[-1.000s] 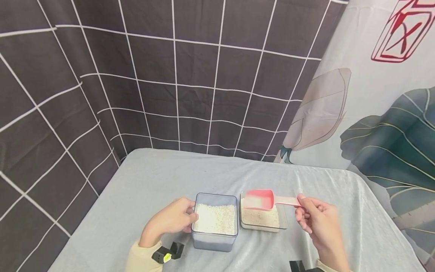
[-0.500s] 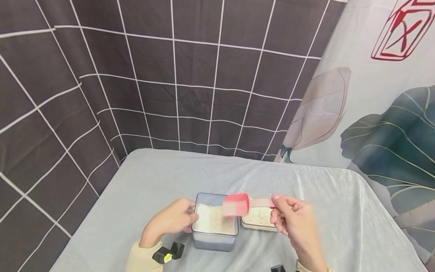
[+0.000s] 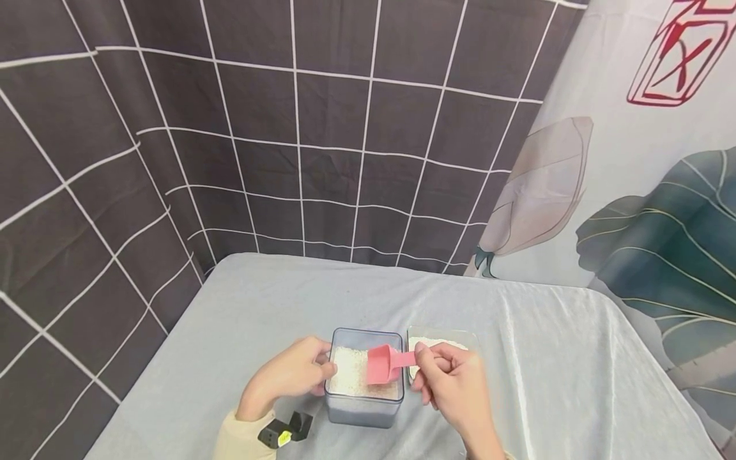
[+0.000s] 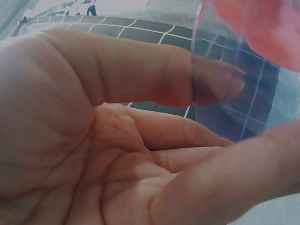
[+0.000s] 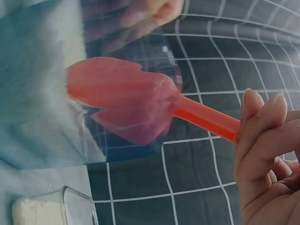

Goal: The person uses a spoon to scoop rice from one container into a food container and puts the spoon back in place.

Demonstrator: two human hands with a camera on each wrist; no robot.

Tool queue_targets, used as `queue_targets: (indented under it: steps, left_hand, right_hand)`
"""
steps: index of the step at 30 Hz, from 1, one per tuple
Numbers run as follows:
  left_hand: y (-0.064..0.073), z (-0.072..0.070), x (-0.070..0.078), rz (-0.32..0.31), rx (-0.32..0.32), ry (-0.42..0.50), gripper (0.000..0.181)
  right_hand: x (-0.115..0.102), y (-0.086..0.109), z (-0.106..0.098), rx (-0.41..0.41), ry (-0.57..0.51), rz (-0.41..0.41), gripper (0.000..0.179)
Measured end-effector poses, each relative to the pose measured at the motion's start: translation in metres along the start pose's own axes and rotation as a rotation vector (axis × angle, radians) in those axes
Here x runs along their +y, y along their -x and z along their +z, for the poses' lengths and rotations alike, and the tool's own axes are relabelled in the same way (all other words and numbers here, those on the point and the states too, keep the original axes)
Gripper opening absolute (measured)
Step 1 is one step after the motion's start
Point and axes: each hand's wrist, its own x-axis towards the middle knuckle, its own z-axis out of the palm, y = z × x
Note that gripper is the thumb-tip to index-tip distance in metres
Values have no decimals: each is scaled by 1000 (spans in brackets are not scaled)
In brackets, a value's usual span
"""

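Note:
My right hand (image 3: 454, 383) pinches the handle of a pink scoop (image 3: 382, 365), between thumb and fingers. The scoop's bowl is tilted inside a clear bluish container (image 3: 365, 410), its lip at the white, rice-like grains (image 3: 347, 374). Through the container wall in the right wrist view, the scoop (image 5: 122, 93) shows with its lip low by the grains. At the container's left side my left hand (image 3: 293, 370) grips the wall near the rim. A fingertip (image 4: 220, 82) shows through the bluish plastic in the left wrist view.
Right of the container stands a shallower clear box (image 3: 439, 333) with similar grains, partly hidden by my right hand. Both stand on a light grey-blue cloth-covered table (image 3: 276, 294). A dark gridded curtain (image 3: 333, 172) hangs behind.
My right hand has carried the scoop leftward from above the shallower box into the bluish container, and the scoop has tipped. The left hand has stayed at the container.

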Motion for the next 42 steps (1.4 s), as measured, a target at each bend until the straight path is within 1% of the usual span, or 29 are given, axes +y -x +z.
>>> queue_targets:
  steps: [3,5,8,9,12,15,17,20,22,25,28,32,36,38,42]
  left_hand:
    - [0,0,0,-3,5,1,42]
    - [0,0,0,-3,4,4,42]
    - [-1,0,0,-3,2,9,43]
    - [-1,0,0,-4,1,12,43]
    - [-1,1,-1,0,1,19,43]
    - [-2,0,-2,0,4,21,43]
    - [-2,0,-2,-3,3,15,42]
    - [-2,0,-2,-12,1,18,42]
    - [-2,-1,-2,-8,-3,29,39]
    - [-1,-1,-2,0,-11,42,34]
    - [-1,0,-1,7,-16,46,32]
    - [-1,0,-1,18,-26,34,27]
    - [-2,-1,-2,21,-37,40,25]
    - [-2,-2,-1,15,-34,47,26]
    - [0,-2,0,9,-25,42,24]
  right_hand:
    - [-5,3,7,22,81,-71,27]
    - [-11,5,11,27,116,-113,29]
    - [-21,8,15,-7,121,-124,29]
    - [-23,9,16,-30,113,-115,29]
    - [-23,8,18,-121,71,-47,30]
    - [-13,3,19,-198,39,11,31]
    - [-2,0,19,-223,5,35,33]
    - [14,-4,20,-230,-66,49,36]
    - [20,-5,21,-227,-122,68,38]
    - [24,-5,22,-211,-188,117,40]
    - [25,-6,21,-203,-231,156,42]
    - [28,-7,17,-236,-296,183,44]
    - [33,-12,11,-258,-372,200,39]
    - [36,-15,8,-266,-407,207,35]
    - [41,-18,4,-297,-469,208,31]
